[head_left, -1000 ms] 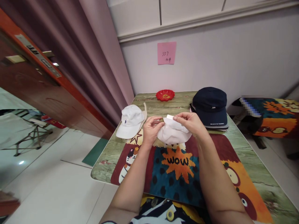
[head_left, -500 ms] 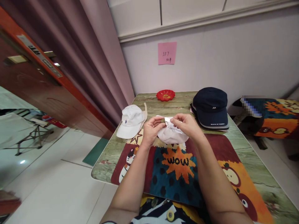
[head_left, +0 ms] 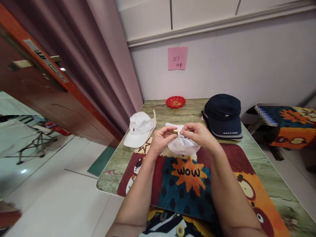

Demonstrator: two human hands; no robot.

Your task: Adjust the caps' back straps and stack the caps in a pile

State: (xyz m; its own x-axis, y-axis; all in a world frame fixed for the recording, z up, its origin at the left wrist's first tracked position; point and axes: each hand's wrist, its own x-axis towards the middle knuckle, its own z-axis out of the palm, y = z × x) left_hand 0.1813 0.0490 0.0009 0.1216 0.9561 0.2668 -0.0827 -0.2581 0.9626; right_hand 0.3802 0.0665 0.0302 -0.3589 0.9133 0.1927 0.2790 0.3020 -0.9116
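A white cap [head_left: 184,146] is between my two hands above the patterned mat, its back strap turned toward me. My left hand [head_left: 163,140] pinches the small gold-coloured buckle [head_left: 175,132] on the strap between thumb and fingers. With thumb and forefinger, my right hand [head_left: 197,134] grips the strap just to the right of the buckle. The cap's crown hangs below my fingers, while part of the white fabric shows behind them. Some of the strap is hidden by my fingertips.
Another white cap [head_left: 139,129] lies on the left of the wood-patterned table [head_left: 108,177]. A stack topped by a navy cap [head_left: 222,113] stands at the right. At the back is a red scalloped dish [head_left: 175,102]. A colourful mat [head_left: 172,200] lies in front of me.
The buckle now shows at my left fingertips, where a white strip of strap showed before. My right hand has shifted slightly down, and the cap has turned a little.
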